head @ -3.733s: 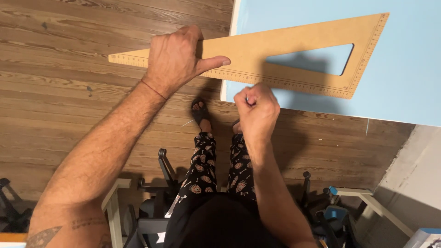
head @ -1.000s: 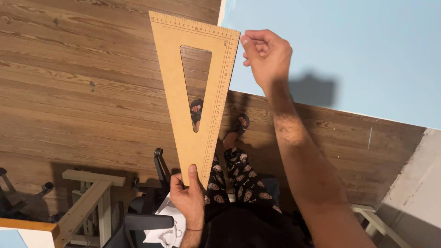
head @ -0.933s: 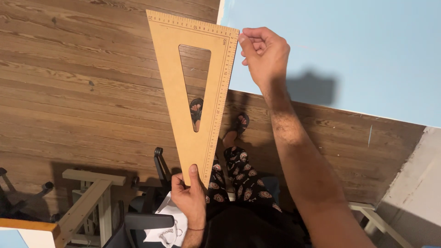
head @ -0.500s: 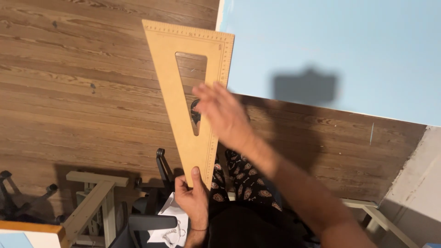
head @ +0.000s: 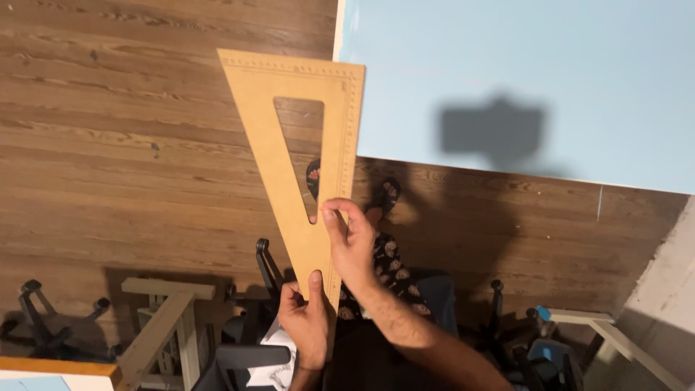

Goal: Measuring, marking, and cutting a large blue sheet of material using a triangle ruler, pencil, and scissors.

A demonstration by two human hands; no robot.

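One triangular set square [head: 304,159], tan board: stiff, thin, light by its look, held upright over the wooden floor [head: 123,145]. Your left hand [head: 308,322] pinched its near tip; your right hand [head: 351,246] pinched the right edge just above. Best held by its edges.

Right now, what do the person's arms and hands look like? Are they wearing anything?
Both arms are bare, with no sleeves or gloves. The left hand and the right hand show no rings or watch. The right forearm is hairy. Patterned dark trousers show below.
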